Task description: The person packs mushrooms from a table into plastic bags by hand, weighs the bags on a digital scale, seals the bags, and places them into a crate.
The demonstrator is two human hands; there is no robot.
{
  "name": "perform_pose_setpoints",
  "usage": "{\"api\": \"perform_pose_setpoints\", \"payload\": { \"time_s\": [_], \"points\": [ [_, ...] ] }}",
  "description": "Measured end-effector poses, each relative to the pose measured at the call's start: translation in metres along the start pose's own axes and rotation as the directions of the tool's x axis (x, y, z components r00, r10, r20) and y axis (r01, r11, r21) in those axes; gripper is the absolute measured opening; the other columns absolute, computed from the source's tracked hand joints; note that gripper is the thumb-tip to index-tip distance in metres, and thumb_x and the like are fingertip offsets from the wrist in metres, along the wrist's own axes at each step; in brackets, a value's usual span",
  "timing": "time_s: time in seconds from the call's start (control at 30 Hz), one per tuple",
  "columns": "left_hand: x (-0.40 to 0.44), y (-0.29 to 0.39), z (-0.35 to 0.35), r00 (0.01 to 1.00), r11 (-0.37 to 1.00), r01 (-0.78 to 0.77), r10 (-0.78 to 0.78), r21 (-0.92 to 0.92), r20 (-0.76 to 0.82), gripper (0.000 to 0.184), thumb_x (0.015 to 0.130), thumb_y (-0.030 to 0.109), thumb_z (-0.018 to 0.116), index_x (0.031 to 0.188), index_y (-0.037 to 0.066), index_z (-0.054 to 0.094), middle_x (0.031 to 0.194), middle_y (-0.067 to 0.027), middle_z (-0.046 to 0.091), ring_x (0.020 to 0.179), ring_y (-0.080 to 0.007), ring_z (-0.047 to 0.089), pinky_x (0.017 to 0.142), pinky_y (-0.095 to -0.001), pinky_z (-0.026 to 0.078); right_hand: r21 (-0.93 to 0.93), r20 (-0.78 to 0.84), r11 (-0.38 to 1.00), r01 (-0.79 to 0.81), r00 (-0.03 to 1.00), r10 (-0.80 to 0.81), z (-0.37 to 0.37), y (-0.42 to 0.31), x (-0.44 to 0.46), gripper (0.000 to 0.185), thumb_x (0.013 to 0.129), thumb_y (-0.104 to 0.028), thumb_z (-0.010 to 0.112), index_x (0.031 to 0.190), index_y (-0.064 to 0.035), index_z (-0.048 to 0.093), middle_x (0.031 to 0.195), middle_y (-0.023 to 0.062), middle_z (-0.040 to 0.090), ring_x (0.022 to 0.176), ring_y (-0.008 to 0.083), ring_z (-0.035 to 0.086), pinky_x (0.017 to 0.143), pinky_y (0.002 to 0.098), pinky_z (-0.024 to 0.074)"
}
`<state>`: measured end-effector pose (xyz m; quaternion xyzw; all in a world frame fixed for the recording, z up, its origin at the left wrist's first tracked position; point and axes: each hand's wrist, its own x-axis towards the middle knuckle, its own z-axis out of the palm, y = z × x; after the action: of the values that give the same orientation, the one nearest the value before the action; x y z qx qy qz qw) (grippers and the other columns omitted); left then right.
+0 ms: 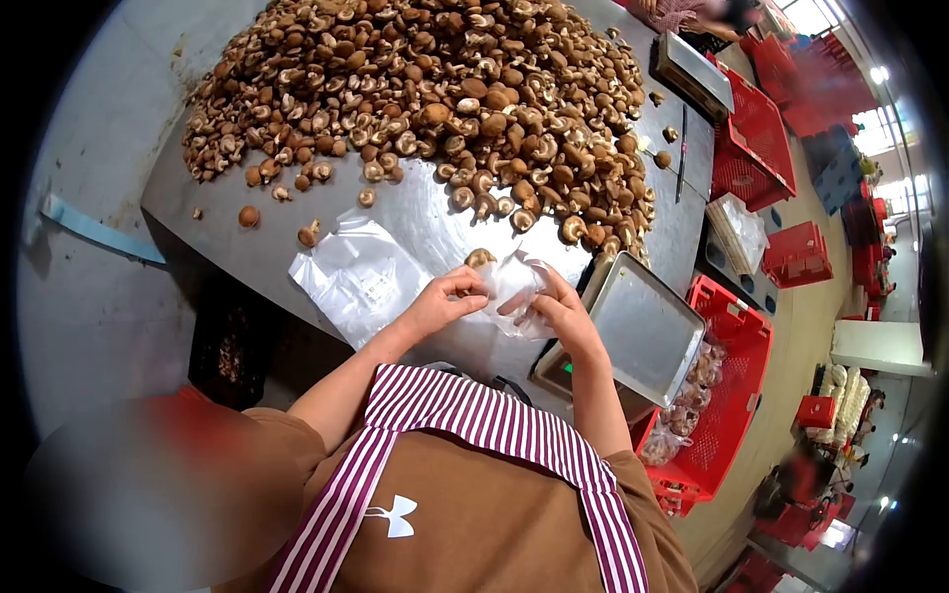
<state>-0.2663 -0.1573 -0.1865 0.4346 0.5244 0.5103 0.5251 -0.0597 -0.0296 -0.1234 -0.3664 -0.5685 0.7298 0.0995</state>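
Both of my hands are at a clear plastic bag (514, 287) above the near edge of the metal table (405, 203). My left hand (447, 298) pinches the bag's left side between thumb and fingers. On the other side, my right hand (565, 308) has its fingers curled round the film. Just beyond the bag lies a mushroom (479, 258). A stack of flat plastic bags (361, 277) rests on the table to the left of my left hand. Past my hands rises a large heap of brown mushrooms (425, 109), with a few loose ones at its near edge.
A metal tray (647, 321) sits right of my right hand, apparently on a scale. Beside it, a red crate (736, 381) holds several bagged mushrooms (682, 415). Another red crate (756, 143) stands farther back. A second tray (695, 71) is at the table's far right.
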Motion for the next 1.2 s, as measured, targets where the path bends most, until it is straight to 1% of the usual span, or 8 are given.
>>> {"api": "perform_pose_setpoints", "payload": {
  "time_s": [0.17,0.27,0.4,0.57,0.73,0.8,0.97,1.2],
  "points": [
    [-0.004,0.026,-0.006,0.99,0.965,-0.14,0.132,0.224,0.048,0.016,0.081,0.007,0.07,0.096,0.002,0.066,0.102,-0.0058,0.06,0.098,-0.0175,0.058,0.088,-0.0304,0.046,0.098,0.048,0.995,0.002,0.999,-0.006,0.0,-0.009,-0.007,0.063,0.085,-0.005,0.044,0.147,-0.0129,0.041,0.093,0.0083,0.072,0.073,0.0087,0.061,0.066,0.0237,0.0496],
    [-0.015,0.037,-0.001,0.999,0.96,-0.02,0.006,0.279,0.051,0.016,0.082,0.009,0.07,0.096,0.001,0.067,0.094,-0.0068,0.069,0.091,-0.0168,0.063,0.087,-0.0312,0.049,-0.022,0.083,0.999,0.025,0.996,-0.023,-0.006,-0.004,-0.01,0.066,0.084,-0.01,0.043,0.15,-0.0152,0.037,0.094,0.0093,0.074,0.07,0.0111,0.063,0.066,0.0258,0.0523],
    [-0.025,0.034,0.008,0.949,0.951,0.306,-0.3,-0.049,0.093,0.012,0.084,0.01,0.069,0.093,0.001,0.069,0.087,-0.0047,0.068,0.087,-0.0116,0.062,0.082,-0.0262,0.048,0.08,0.127,0.996,0.045,0.99,-0.055,-0.002,-0.01,-0.021,0.062,0.086,-0.004,0.045,0.147,-0.0081,0.04,0.096,0.015,0.071,0.087,0.0152,0.065,0.076,0.0299,0.0527],
    [-0.027,0.028,0.007,0.994,0.976,-0.064,0.044,0.206,0.101,0.012,0.092,0.01,0.062,0.088,0.0,0.068,0.075,0.001,0.06,0.07,-0.0095,0.053,0.066,-0.0269,0.043,0.108,0.118,0.994,0.009,0.993,-0.022,-0.002,0.0,-0.021,0.059,0.087,-0.005,0.048,0.146,-0.0082,0.042,0.097,0.0133,0.071,0.088,0.0141,0.065,0.078,0.0293,0.0521],
    [-0.029,0.026,0.01,0.976,0.976,0.215,-0.216,-0.032,-0.015,0.018,0.095,0.013,0.059,0.084,0.0,0.064,0.076,-0.0025,0.061,0.067,-0.0104,0.056,0.064,-0.0243,0.046,-0.171,-0.073,0.984,0.044,0.996,-0.057,-0.001,0.027,-0.014,0.057,0.088,-0.015,0.053,0.144,-0.0085,0.044,0.107,0.0127,0.068,0.093,0.0168,0.063,0.082,0.0335,0.0505],
    [-0.025,0.017,0.012,0.968,0.976,0.201,-0.211,-0.086,-0.132,0.02,0.096,0.015,0.058,0.083,0.0,0.063,0.077,-0.0035,0.062,0.066,-0.0109,0.057,0.06,-0.0255,0.048,-0.608,-0.249,0.718,0.34,0.777,-0.578,0.001,0.036,-0.014,0.054,0.088,-0.018,0.059,0.139,-0.0068,0.048,0.115,0.0136,0.062,0.108,0.0264,0.059,0.09,0.0397,0.0468],
    [-0.02,0.012,0.021,0.951,0.92,0.272,-0.302,-0.283,-0.069,0.012,0.093,0.012,0.065,0.095,0.001,0.06,0.083,-0.0031,0.062,0.069,-0.0102,0.058,0.062,-0.0261,0.052,-0.713,-0.441,0.654,0.254,0.563,-0.699,0.009,-0.002,-0.044,0.03,0.086,-0.008,0.061,0.116,-0.0016,0.061,0.111,0.0134,0.063,0.107,0.0304,0.06,0.093,0.0406,0.0461],
    [-0.013,0.024,0.047,0.946,0.901,0.238,-0.299,-0.361,-0.124,0.015,0.093,0.016,0.067,0.081,0.008,0.062,0.067,0.0035,0.054,0.058,-0.0053,0.049,0.056,-0.0239,0.05,-0.429,-0.388,0.865,0.259,0.812,-0.435,0.041,0.021,-0.059,0.027,0.09,-0.022,0.066,0.105,-0.0004,0.062,0.089,0.0121,0.065,0.078,0.0228,0.065,0.069,0.0334,0.0516]
  ]
}}
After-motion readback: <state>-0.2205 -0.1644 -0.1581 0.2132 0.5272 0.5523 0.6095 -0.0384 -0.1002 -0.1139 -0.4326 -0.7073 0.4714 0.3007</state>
